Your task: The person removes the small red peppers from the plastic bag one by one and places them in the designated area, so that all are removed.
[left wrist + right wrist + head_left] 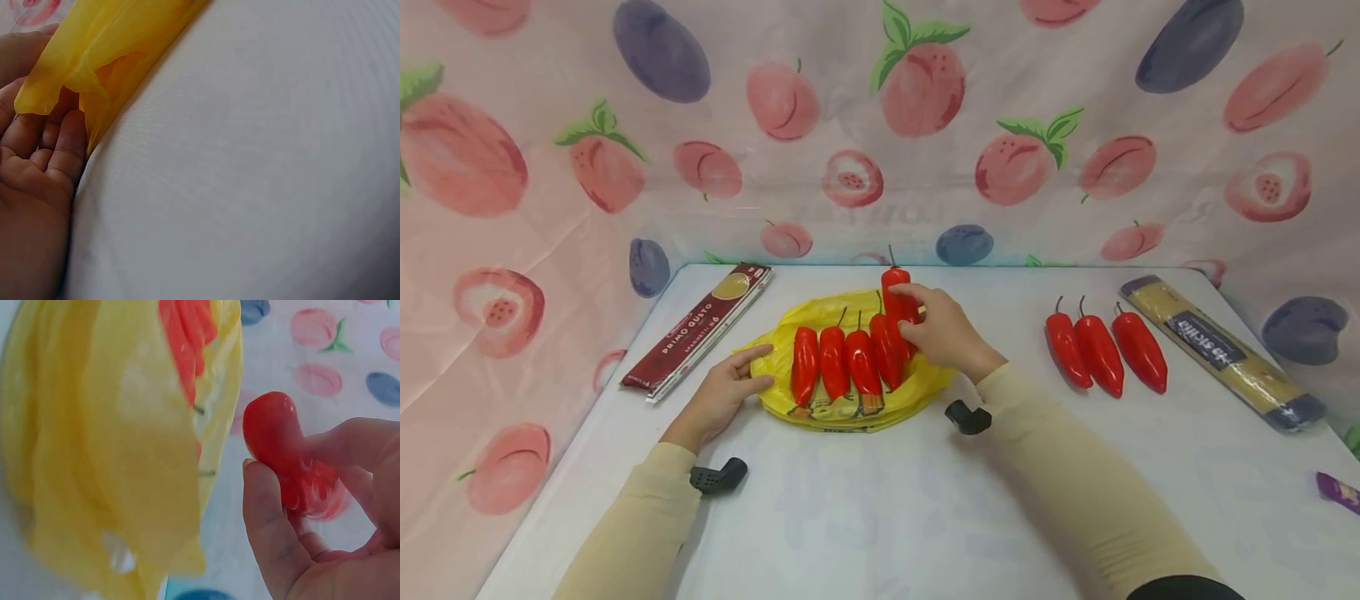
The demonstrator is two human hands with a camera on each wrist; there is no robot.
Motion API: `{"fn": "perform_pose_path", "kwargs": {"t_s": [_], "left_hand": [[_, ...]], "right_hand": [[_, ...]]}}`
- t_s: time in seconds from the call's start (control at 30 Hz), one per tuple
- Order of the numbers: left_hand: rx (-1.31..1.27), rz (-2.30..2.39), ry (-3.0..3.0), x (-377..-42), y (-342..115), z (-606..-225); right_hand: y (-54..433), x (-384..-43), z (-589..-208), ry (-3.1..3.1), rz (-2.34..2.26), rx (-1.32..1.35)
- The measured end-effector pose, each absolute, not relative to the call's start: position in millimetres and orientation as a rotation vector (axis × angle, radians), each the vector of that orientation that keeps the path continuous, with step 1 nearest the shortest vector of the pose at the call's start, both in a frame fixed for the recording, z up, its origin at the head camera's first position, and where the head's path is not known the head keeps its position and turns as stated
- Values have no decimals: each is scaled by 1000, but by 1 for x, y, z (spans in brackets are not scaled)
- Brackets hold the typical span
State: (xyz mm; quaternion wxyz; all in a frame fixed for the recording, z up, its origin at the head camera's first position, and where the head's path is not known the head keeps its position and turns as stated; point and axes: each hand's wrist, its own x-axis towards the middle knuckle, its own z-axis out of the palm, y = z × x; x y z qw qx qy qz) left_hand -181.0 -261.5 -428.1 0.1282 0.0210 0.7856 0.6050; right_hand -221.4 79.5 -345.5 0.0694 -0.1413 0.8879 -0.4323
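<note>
My right hand (943, 329) pinches a glossy red pepper (895, 279) between thumb and fingers, at the right end of a row of peppers. In the right wrist view this pepper (275, 425) appears with its rounded end toward the bag. Several red peppers (833, 362) with dark stems lie side by side on a crumpled yellow plastic bag (782, 400). At the bag's left edge, my left hand (722, 396) holds the plastic. The left wrist view shows thin yellow film (106, 62) covering part of the fingers (67, 144).
Three more red peppers (1101, 354) lie to the right on the white table (880, 517). Beyond them is a clear spaghetti pack (1217, 346); a dark red spaghetti pack (692, 333) lies at left. A small purple wrapper (1337, 492) sits at the right edge. Fruit-print cloth hangs behind.
</note>
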Motion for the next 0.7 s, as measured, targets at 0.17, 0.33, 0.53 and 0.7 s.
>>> {"fn": "perform_pose_path", "kwargs": {"t_s": [0.17, 0.33, 0.53, 0.7], "left_hand": [[53, 1734, 2303, -182, -261, -427], [50, 1700, 2329, -183, -263, -428], [53, 1696, 2330, -183, -263, -427], [46, 1712, 2317, -183, -263, -427]], "right_hand": [[104, -223, -347, 2717, -1282, -403], [129, -223, -348, 2719, -1257, -331], [157, -221, -353, 2735, -1186, -215], [175, -217, -357, 2750, -1149, -159]]}}
